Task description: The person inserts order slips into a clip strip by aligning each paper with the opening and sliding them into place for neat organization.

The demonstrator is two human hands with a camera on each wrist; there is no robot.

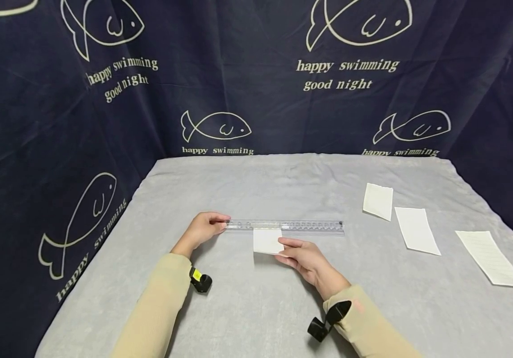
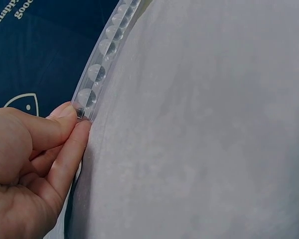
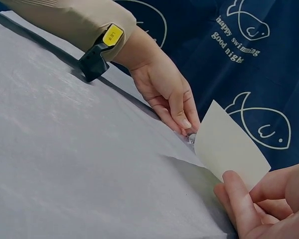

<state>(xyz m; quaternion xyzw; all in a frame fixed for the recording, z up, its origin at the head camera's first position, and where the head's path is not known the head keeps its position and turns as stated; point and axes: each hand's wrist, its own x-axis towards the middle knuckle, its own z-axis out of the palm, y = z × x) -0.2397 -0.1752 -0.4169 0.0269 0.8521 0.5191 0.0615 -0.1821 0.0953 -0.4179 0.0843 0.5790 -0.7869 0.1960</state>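
A clear plastic ruler (image 1: pixel 310 226) with a row of round cutouts lies crosswise in the middle of the table. My left hand (image 1: pixel 204 229) pinches its left end between thumb and fingers, seen close in the left wrist view, where the ruler (image 2: pixel 107 47) runs up from the fingertips. A small white piece of paper (image 1: pixel 267 241) is pinched at its right edge by my right hand (image 1: pixel 305 258). The paper's far edge overlaps the ruler left of its middle. In the right wrist view the paper (image 3: pixel 231 144) is tilted up from the table, thumb on its near face.
Three white paper pieces lie apart on the right: a small one (image 1: pixel 378 201) farthest back, a longer one (image 1: pixel 417 230), and a lined strip (image 1: pixel 492 258) near the right edge. A grey cloth (image 1: pixel 247 313) covers the table. Dark blue fish-print curtains (image 1: pixel 265 74) hang behind and beside it.
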